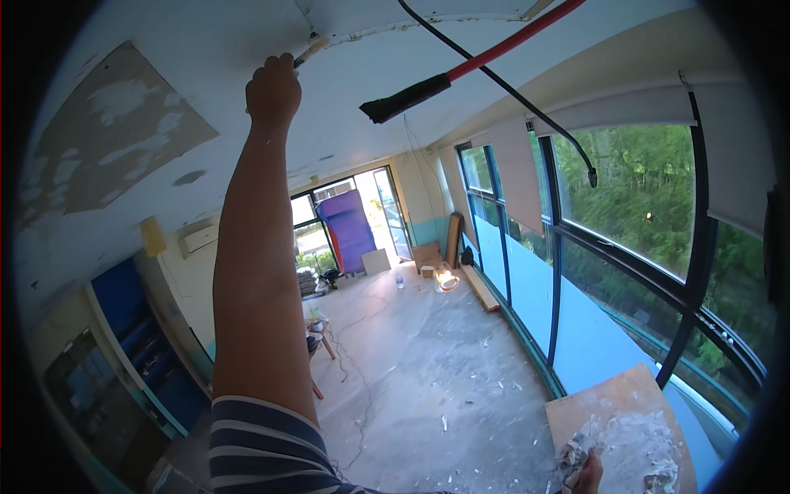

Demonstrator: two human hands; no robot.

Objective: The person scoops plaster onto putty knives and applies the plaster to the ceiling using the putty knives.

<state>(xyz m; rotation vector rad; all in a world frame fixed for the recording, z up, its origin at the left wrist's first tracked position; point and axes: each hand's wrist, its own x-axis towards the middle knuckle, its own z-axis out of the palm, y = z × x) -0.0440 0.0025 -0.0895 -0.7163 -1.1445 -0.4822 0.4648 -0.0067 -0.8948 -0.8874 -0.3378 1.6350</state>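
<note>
My left arm, in a striped sleeve, reaches up to the white ceiling (362, 62). Its hand (274, 89) is closed on a putty knife (311, 53), whose pale blade lies at a rough filler seam (395, 28). At the lower right, my right hand (589, 475) grips the near edge of a tan board (613, 392), thumb on top. White putty (638, 449) is spread over that board. A crumpled, putty-smeared clump (574, 458) sits beside the thumb; I cannot make out what it is. The other right fingers are hidden.
A red pole with a black end (407, 100) and a dark cable (527, 95) hang across the upper view. Windows (625, 198) line the right side. White scraps and a cord (362, 403) lie on the floor (403, 354). A stool (319, 342) stands behind my left arm.
</note>
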